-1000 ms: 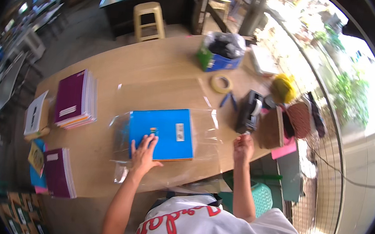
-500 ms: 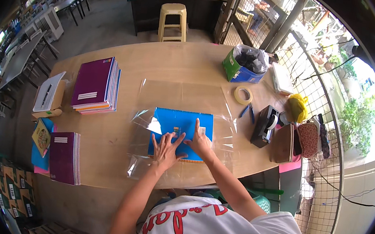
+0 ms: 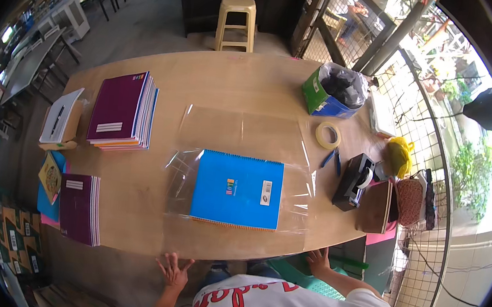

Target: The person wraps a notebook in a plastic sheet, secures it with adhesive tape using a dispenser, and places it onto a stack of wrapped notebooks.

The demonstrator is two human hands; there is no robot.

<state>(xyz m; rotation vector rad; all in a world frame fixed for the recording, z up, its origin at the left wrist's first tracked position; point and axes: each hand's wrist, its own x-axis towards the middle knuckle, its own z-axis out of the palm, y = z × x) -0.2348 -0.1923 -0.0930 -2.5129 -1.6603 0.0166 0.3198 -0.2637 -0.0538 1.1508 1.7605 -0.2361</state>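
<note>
The blue notebook (image 3: 237,189) lies on clear plastic (image 3: 181,177) atop the bench (image 3: 133,214), long axis left to right, ahead of and between the splayed, empty left hand (image 3: 173,272) and the loosely spread, seemingly empty right hand (image 3: 319,261); I can't call either nearer.

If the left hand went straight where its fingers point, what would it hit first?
Likely the near edge of the table, just ahead of the left hand; if it's above the tabletop, which is unclear, perhaps the plastic sheet.

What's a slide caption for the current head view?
Blue spiral notebook on clear plastic film, left hand and right hand both off it, black tape dispenser to the right.
</note>
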